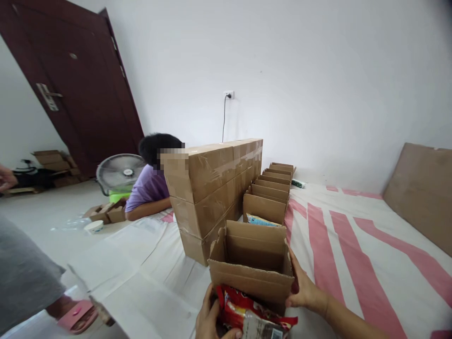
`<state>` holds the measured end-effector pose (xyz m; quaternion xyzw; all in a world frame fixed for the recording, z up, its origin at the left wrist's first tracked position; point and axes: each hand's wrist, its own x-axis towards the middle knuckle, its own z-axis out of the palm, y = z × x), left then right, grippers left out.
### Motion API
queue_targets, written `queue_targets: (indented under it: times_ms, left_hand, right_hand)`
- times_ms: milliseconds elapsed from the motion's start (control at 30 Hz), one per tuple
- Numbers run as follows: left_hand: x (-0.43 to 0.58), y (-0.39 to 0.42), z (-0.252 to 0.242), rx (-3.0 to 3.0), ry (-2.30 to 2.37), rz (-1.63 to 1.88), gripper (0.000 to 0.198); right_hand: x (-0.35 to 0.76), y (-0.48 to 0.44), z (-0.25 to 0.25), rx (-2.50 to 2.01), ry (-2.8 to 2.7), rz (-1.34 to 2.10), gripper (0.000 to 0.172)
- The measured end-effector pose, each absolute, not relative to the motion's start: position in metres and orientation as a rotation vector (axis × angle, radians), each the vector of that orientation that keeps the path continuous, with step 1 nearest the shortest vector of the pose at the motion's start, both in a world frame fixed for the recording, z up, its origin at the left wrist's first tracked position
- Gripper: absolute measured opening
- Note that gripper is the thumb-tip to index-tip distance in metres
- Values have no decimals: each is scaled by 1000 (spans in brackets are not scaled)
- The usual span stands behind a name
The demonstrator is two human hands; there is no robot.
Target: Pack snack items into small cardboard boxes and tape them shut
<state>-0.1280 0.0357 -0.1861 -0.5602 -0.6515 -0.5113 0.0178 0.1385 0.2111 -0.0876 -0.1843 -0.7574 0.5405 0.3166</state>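
Note:
An open cardboard box stands in front of me with its flaps up. My right hand grips the box's right side, the thumb at the front corner and the fingers along the side wall. At the box's near side, my left hand is closed around the left edge of a red snack packet. A grey-and-clear printed packet overlaps the red one near the bottom edge of the view. The box's floor is hidden from me.
Several open boxes run back in a row; a blue packet shows in the nearest. Stacked taped cartons form a wall on the left. Beyond it a person in a purple shirt leans near a fan. Another person's sandalled foot is at left.

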Motion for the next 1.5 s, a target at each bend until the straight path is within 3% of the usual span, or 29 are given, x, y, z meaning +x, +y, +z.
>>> queue_targets:
  times_ms: [333,567,900,1100,1200,1400,1500]
  left_hand:
    - [-116,36,-177,-1688,-2093,-1641,71]
    - [-125,33,-181,-1763,-2129,-1485,78]
    - [-110,24,-154,-1724,-2586,-1389,70]
    - [-106,23,-139,-1719,-2561,-1455,65]
    - [-104,23,-133,-1752,-2564,-1486,61]
    - [-102,22,-126,-1762,-2576,-1587,61]
    - [-102,20,-126,-1758,-2518,-1659,57]
  right_hand:
    - [135,229,-88,-581,-1846,1306,133]
    - [145,273,-92,-655,-1749,1202,122]
    - [137,278,-91,-794,-1781,1224,122]
    - [168,225,-102,-1089,-1759,1131,89]
    - [185,189,-104,-1032,-1904,1297,73]
    - [167,132,-111,-710,-2229,1459,100]
    - [138,116,-119,-631,-2160,1470,87]
